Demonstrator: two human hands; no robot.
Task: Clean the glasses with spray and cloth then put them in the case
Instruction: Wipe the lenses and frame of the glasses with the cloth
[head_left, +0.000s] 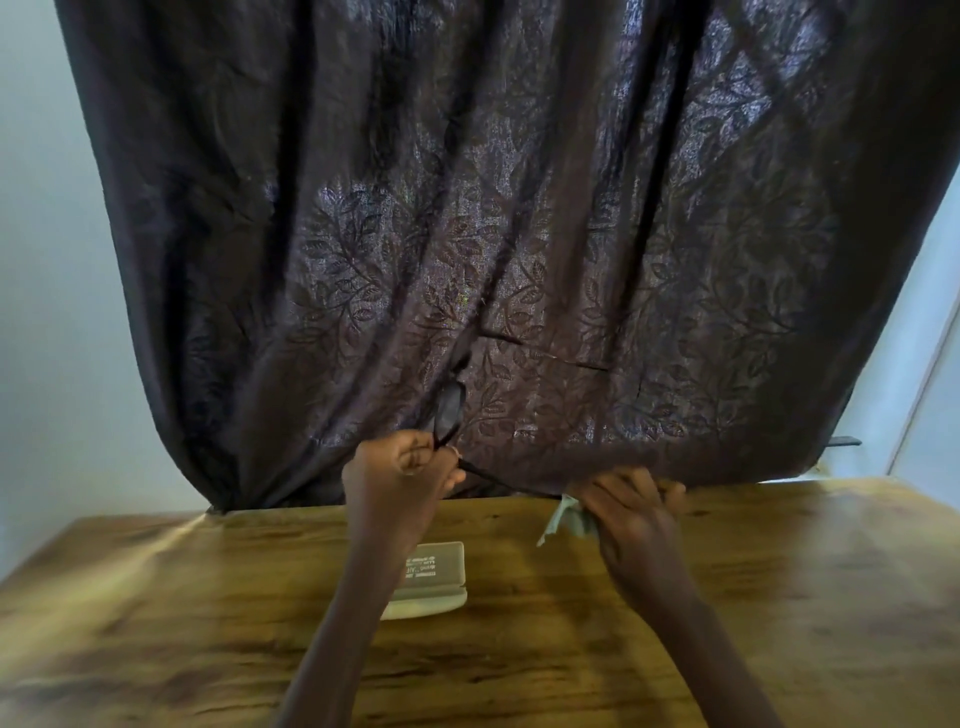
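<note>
Dark-framed glasses (450, 406) are held up in front of the curtain, standing on end, with one temple arm running down to the right. My left hand (402, 475) is shut on the frame near its lower end. My right hand (631, 506) is shut on a pale green cloth (563, 517), which sticks out to its left near the tip of that temple arm. A beige glasses case (435, 574) lies shut on the wooden table (156, 597), below my left wrist. No spray bottle is in view.
A dark purple curtain (519, 208) with a leaf pattern hangs behind the table and fills the upper view. Pale walls (47, 260) show on both sides. A dark bracket (844, 442) pokes out at the curtain's right edge.
</note>
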